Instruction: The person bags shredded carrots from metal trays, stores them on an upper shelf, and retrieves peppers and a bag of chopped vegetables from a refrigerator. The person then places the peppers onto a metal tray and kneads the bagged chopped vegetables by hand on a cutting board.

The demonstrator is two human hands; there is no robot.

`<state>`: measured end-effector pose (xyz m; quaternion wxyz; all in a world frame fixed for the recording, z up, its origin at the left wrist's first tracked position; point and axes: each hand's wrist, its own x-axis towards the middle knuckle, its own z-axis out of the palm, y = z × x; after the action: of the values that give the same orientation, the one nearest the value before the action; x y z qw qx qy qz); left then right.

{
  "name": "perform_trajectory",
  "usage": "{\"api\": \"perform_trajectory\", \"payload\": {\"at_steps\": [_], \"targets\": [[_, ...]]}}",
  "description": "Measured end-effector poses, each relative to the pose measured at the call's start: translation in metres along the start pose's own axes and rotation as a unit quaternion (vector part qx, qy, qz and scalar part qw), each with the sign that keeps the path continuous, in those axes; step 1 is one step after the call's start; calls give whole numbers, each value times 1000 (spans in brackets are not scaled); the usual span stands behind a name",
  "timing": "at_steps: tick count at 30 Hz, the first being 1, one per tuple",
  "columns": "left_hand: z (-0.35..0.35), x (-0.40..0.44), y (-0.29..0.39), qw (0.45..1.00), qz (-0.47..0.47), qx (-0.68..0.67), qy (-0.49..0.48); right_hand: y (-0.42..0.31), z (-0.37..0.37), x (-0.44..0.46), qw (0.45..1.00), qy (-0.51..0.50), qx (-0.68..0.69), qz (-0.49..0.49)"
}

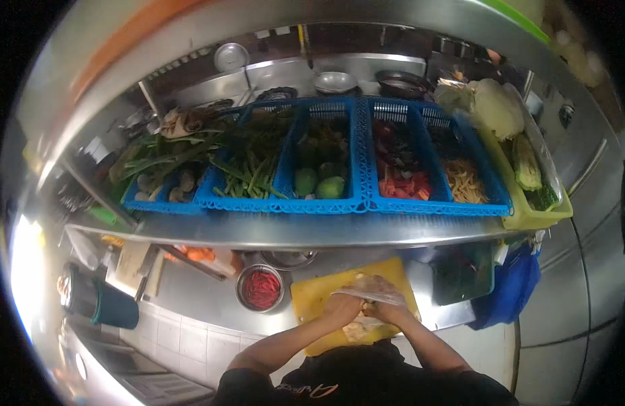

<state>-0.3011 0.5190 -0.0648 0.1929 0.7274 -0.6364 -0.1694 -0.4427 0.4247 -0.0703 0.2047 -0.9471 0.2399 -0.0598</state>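
Over a yellow cutting board, my left hand and my right hand are close together. Both are closed on a clear plastic bag, whose upper edge is stretched between them. Pale yellowish lumps show in or behind the bag, too unclear to name. More pale pieces are on the board just below my hands. Left of the board stands a metal bowl holding red chili peppers.
A metal shelf crosses above the counter, bearing blue baskets of vegetables and a yellow-green crate. A dark green board and blue bag are at right. A dark green bin stands at left.
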Motion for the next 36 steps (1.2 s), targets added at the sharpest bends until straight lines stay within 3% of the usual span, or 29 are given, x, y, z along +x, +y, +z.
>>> {"api": "perform_trajectory", "payload": {"at_steps": [2,6,8,12,14,17,20,23,26,29,32,34,35,36], "targets": [[6,0,-16,994,63,54,-73,-9,-9,6,999,-19,26,22],[10,3,-18,993,84,52,-64,-12,-1,7,995,-38,-1,93],[-4,-2,-8,995,59,34,-75,-16,-3,2,997,-26,18,76],[-32,-12,6,985,111,47,-120,5,33,-8,998,65,1,-8],[-34,-13,6,978,134,83,-135,-1,28,-9,999,42,16,18],[-3,-9,-8,982,53,81,-162,-10,20,-13,999,19,21,18],[4,-5,-12,988,71,90,-103,-7,27,-11,999,8,37,34],[-10,-6,4,970,18,150,-188,-14,20,-18,998,-33,36,49],[-15,-13,6,963,29,170,-206,-12,20,-17,996,-61,29,61],[-19,-27,15,976,40,166,-137,-12,11,-26,998,-36,49,10],[-8,-17,4,939,-61,167,-295,-9,15,-25,999,-23,25,-34],[36,-15,-45,959,9,104,-263,-7,31,-28,998,-20,40,-47],[14,-18,-25,959,6,87,-269,-5,35,-27,996,-6,65,-54],[-15,-19,-3,959,0,68,-275,-5,32,-28,989,-80,123,-13]]}}
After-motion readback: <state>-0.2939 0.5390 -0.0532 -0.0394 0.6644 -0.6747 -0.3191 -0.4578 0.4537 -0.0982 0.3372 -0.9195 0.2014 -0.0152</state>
